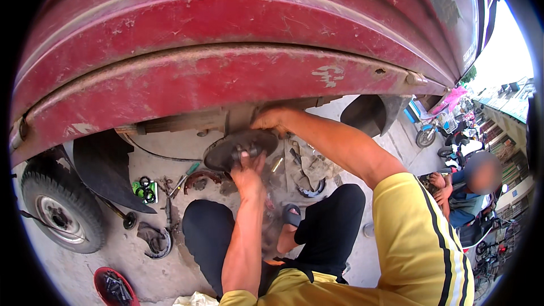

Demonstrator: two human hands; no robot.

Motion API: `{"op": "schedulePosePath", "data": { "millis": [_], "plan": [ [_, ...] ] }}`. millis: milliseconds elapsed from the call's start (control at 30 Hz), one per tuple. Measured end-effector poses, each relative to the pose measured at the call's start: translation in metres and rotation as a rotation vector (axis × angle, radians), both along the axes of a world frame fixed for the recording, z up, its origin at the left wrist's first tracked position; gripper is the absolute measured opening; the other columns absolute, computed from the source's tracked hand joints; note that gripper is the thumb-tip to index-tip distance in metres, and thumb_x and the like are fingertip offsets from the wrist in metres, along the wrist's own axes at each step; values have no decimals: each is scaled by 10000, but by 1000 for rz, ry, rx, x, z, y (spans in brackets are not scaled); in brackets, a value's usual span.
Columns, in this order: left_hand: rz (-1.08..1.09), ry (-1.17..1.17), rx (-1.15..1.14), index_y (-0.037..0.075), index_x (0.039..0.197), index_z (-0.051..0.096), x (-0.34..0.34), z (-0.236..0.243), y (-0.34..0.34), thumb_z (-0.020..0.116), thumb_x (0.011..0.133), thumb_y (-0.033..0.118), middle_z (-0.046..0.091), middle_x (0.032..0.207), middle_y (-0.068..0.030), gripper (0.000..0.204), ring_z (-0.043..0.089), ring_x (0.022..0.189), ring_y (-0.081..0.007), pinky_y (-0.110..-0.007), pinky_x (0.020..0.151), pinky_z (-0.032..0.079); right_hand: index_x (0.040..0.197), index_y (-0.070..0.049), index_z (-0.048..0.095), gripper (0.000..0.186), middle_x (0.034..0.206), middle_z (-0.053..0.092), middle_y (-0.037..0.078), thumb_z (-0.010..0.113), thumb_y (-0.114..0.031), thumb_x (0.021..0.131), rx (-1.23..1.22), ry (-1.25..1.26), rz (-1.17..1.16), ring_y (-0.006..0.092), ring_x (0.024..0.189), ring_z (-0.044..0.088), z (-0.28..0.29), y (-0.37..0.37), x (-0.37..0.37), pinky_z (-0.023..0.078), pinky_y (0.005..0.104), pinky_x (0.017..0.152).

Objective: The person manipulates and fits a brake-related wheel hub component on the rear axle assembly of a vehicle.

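Note:
Below the red vehicle side, a dark, greasy round brake plate (218, 152) sits at the end of an axle, tilted toward me. My left hand (247, 171) is at its middle, fingers closed around the dark hub part there. Over the plate's upper right edge reaches my right hand (271, 119), its fingers curled in behind the rim. What those fingers hold is hidden by the plate and the shadow. On the ground just under the plate lie a rusty curved brake shoe (201, 180) and a screwdriver with a green handle (192, 169).
The red body panel (187, 79) hangs low overhead. To the left stand a wheel (62, 209) and a black mudflap (105, 164). More brake parts (158, 241), a green packet with black rings (145, 190) and a red tool bucket (116, 288) surround me. A person (470, 187) sits at right near motorbikes.

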State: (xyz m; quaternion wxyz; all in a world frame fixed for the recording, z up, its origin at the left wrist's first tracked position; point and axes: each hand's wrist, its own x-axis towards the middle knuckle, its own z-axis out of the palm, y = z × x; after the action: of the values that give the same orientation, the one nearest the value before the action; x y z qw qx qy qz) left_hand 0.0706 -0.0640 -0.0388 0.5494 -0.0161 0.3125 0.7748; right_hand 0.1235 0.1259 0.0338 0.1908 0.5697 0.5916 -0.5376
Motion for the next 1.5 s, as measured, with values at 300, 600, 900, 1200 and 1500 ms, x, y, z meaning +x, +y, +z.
{"op": "schedulePosePath", "data": {
  "millis": [300,600,900,1200,1500],
  "plan": [
    [1,-27,-16,-116,1245,473,1,7,-2,471,1061,160,654,1117,-231,331,690,1034,-364,-391,944,598,1212,-107,690,423,1358,596,176,707,-345,863,6,134,-80,360,1300,487,-19,10,10,275,751,1007],
    [7,-29,3,-96,1301,405,2,9,-1,485,1057,157,600,1154,-247,361,698,1004,-355,-356,877,613,1187,-94,689,407,1463,510,93,710,-328,854,-50,101,-56,288,1342,427,-9,12,4,290,733,1010],
    [21,-28,12,-100,1273,422,2,7,0,480,1058,154,608,1138,-238,338,698,1002,-358,-357,873,616,1236,-147,676,450,1455,528,101,714,-384,855,-12,22,6,344,1300,484,3,0,-1,226,767,1045],
    [5,-20,21,-105,1270,429,3,4,1,486,1054,141,588,1175,-241,332,695,1008,-354,-351,872,618,1209,-132,681,406,1351,589,92,705,-345,864,-90,45,-104,325,1241,510,-5,3,3,287,733,1019],
    [45,-11,29,-116,1305,366,5,2,0,503,1048,147,558,1186,-252,392,695,1008,-365,-351,865,623,1290,-122,615,452,1467,475,81,664,-325,888,-44,45,-14,307,1294,444,2,6,-4,285,736,1019]
  ]
}}
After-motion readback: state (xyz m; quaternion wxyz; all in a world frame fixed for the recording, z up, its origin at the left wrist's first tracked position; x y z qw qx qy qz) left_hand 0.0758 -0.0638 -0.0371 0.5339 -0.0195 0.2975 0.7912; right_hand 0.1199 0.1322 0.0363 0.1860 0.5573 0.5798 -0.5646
